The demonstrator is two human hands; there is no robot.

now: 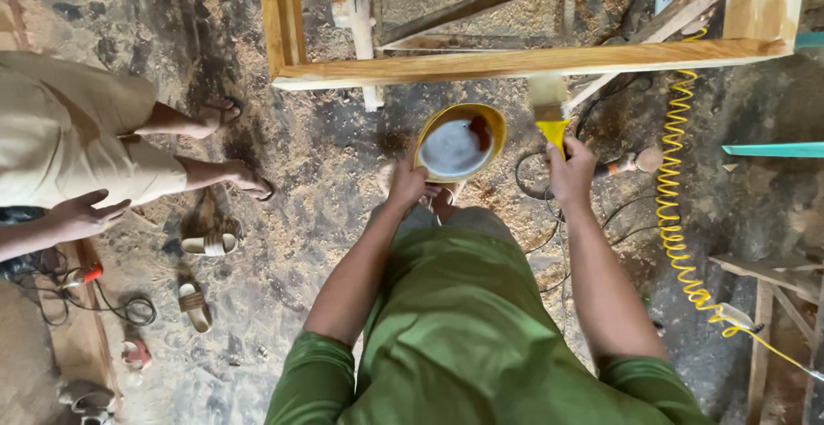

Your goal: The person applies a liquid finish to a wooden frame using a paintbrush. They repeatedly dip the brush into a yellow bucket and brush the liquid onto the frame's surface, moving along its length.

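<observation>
My left hand (406, 183) grips the near rim of a yellow bowl (493, 120) that holds a pale liquid with a dark red patch. My right hand (571, 170) holds a paintbrush (549, 107) by its yellow handle, bristles up and blurred, just under the lower rail of a wooden frame (515, 63). The rail and left post look glossy and amber. The bowl hangs below the rail, left of the brush. My green shirt fills the bottom of the view.
Sawdust covers the floor. Another person sits at the left, sandalled feet (245, 176) out and a hand (81, 215) on the knee. Loose sandals (206, 245) lie nearby. A yellow coiled hose (678, 210) runs down the right, beside black cables (549, 219) and a wooden bench (772, 279).
</observation>
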